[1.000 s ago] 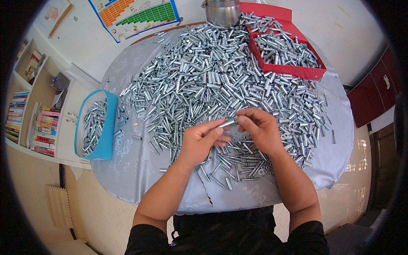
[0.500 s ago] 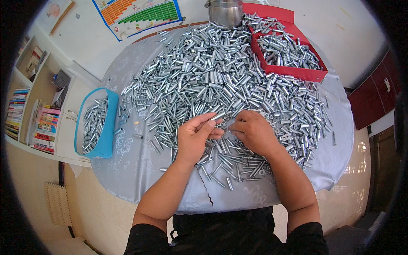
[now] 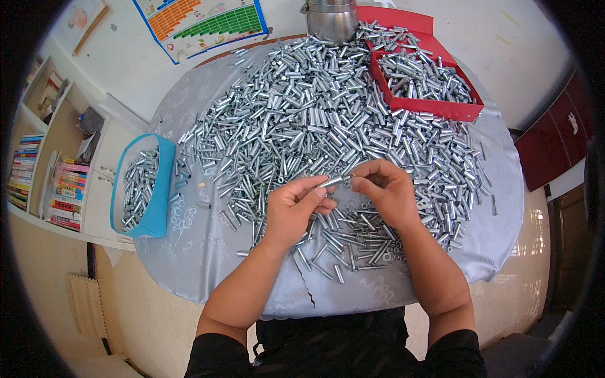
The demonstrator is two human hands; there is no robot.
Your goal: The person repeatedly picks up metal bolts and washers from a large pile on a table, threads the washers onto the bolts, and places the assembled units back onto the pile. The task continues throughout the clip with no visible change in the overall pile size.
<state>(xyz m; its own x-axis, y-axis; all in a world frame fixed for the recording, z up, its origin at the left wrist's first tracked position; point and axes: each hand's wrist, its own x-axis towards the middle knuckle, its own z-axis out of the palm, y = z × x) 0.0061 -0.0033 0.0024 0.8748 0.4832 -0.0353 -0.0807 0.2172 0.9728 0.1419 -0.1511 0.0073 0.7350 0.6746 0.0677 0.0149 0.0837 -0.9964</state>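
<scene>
Pinched between thumb and fingers of my left hand is a shiny metal sleeve, lying almost level and pointing right. The closed fingertips of my right hand meet at the sleeve's right end. Whatever small part they grip there is too small to name. Both hands hover over the near side of a large heap of metal sleeves and bolts. Loose bolts lie below my right hand, with washers and nuts among them.
A blue fabric bin holding metal sleeves stands at the table's left. At the back right sits a red box full of metal parts, beside a steel pot. A grey cloth with a tear covers the round table.
My right hand has risen slightly from the small parts, and its fingertips now meet the end of the sleeve. The left hand still holds the sleeve, now turned more level.
</scene>
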